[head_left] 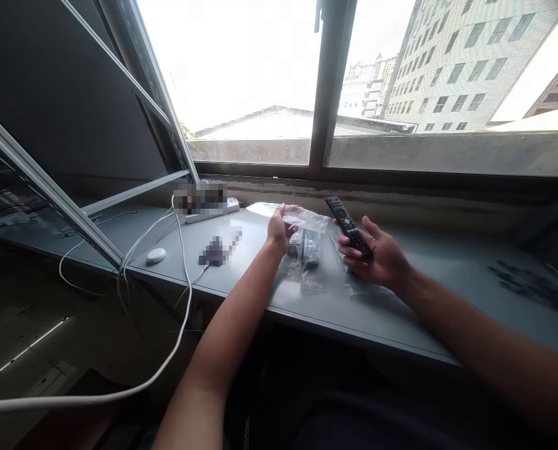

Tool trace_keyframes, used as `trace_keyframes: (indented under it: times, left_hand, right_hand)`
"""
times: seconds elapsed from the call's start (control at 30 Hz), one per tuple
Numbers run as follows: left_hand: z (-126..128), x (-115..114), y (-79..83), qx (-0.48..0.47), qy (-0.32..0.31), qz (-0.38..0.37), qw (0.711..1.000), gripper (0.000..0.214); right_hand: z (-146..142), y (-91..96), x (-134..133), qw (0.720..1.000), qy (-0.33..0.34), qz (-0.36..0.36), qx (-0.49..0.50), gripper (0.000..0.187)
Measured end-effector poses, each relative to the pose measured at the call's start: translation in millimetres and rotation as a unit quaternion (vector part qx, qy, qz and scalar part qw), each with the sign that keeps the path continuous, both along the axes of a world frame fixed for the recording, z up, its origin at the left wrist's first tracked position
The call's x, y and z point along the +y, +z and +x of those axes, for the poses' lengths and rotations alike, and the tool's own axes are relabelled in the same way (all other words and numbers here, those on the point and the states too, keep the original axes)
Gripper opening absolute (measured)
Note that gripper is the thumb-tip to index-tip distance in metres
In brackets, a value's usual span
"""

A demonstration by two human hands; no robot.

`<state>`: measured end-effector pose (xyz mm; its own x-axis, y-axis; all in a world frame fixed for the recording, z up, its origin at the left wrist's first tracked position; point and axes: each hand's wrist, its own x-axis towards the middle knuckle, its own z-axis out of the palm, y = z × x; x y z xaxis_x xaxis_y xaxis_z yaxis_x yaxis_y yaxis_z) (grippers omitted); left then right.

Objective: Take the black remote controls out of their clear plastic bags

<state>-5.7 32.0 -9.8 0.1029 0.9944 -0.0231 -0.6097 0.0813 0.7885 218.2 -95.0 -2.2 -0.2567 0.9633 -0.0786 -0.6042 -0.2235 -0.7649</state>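
A black remote control [345, 224] with rows of buttons rests in my right hand [379, 256], fingers wrapped round its lower part and the buttons facing up. My left hand [281, 228] pinches a clear plastic bag [309, 219], which stretches out to the right above the table. Beneath that bag lie dark remotes in clear plastic wrapping [310, 253], side by side and partly hidden by my left hand. Another clear wrapped item [353, 284] lies under my right hand, mostly covered by it.
The grey table [428, 306] runs below the window. At the left are a white power strip [213, 210], a round white object [155, 255], a blurred-out device [217, 250] with a cable and a loose white cable [185, 312]. Dark items [536, 281] lie at the right; a metal frame [49, 181] stands left.
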Motion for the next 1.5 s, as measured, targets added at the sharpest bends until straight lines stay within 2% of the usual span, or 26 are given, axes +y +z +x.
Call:
trace_keyframes:
  times: [0.13,0.33,0.47,0.57,0.7,0.83,1.0,1.1,1.23,1.33,1.43,1.5]
  left_hand:
    - [-1,-1,0.2,0.007,0.003,-0.007,1.0,0.033]
    - [-1,1,-1.8,0.011,0.003,-0.005,1.0,0.034]
    - [-1,1,-1.5,0.017,0.012,-0.011,1.0,0.037]
    - [0,1,-1.5,0.016,0.015,-0.02,1.0,0.037]
    - [1,3,-3.8,0.019,0.013,-0.021,1.0,0.039]
    - [1,5,-5.7,0.021,0.014,-0.02,0.999,0.037]
    - [0,0,-3.5,0.032,0.014,-0.032,0.999,0.035]
    - [-1,-1,-2.6,0.039,0.013,-0.031,0.999,0.035]
    - [-1,2,-4.7,0.041,0.016,-0.027,0.999,0.036]
    - [-1,5,-7.8,0.042,0.012,-0.03,0.999,0.035]
    - [-1,6,-10.2,0.047,0.009,-0.034,0.998,0.036]
    - [0,6,-11.1,0.051,0.011,-0.031,0.998,0.036]
  right_hand:
    - [1,4.3,-2,0.997,0.018,-0.025,0.074,0.04]
    - [0,9.2,-8,0.988,-0.024,-0.075,0.136,0.036]
    - [4,9.7,-9,0.986,-0.04,-0.129,0.102,0.035]
    - [5,6.8,-8,0.99,-0.042,-0.119,0.06,0.043]
    - [2,5.1,-8,0.989,-0.006,-0.104,0.1,0.03]
    - [-2,9.1,-12,0.985,0.006,-0.109,0.134,0.038]
    - [-3,11.7,-17,0.993,-0.034,-0.103,0.04,0.032]
    - [-2,8.1,-18,0.996,-0.05,-0.064,-0.034,0.035]
    - [1,-2.2,-17,0.981,-0.089,0.064,-0.159,0.046]
    - [2,-8.7,-13,0.957,-0.12,0.128,-0.229,0.053]
    - [3,-10.1,-11,0.916,-0.159,0.199,-0.308,0.045]
    - [4,-8.4,-11,0.89,-0.156,0.242,-0.354,0.041]
